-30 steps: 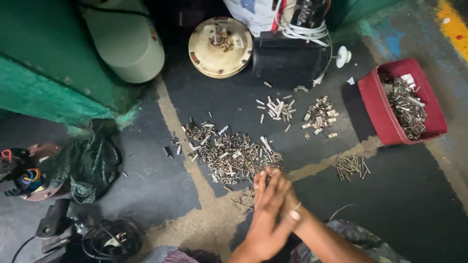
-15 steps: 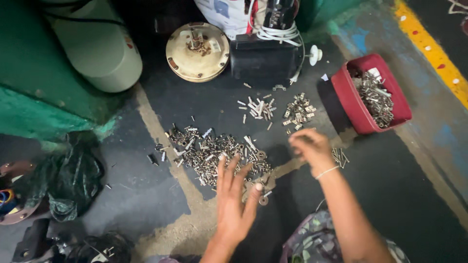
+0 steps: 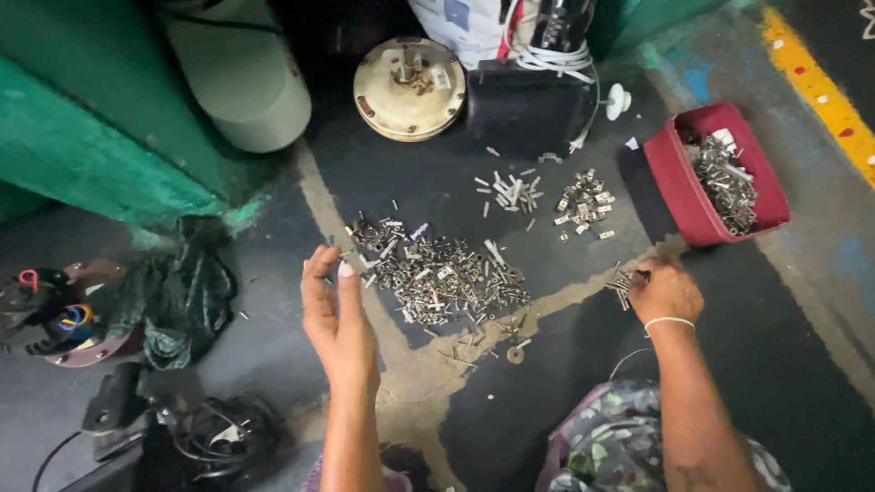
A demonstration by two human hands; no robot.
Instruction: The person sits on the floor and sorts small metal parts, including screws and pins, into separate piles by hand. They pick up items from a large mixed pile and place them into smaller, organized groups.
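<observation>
A big heap of small metal screws and bolts lies on the dark floor in front of me. My left hand hovers just left of the heap, fingers loosely apart, holding nothing. My right hand rests knuckles-up on a small bundle of long screws at the right, fingers curled down onto them; whether it grips any is hidden. Two smaller sorted piles lie farther back: pale pins and short metal pieces.
A red plastic tub of metal parts stands at the right. A round cream motor cover, a black box with white cable, a pale cylinder and a green wall ring the back. Black bag and wired parts lie left.
My right hand has moved right and down onto the bundle of long screws. My left hand has shifted left, away from the big heap.
</observation>
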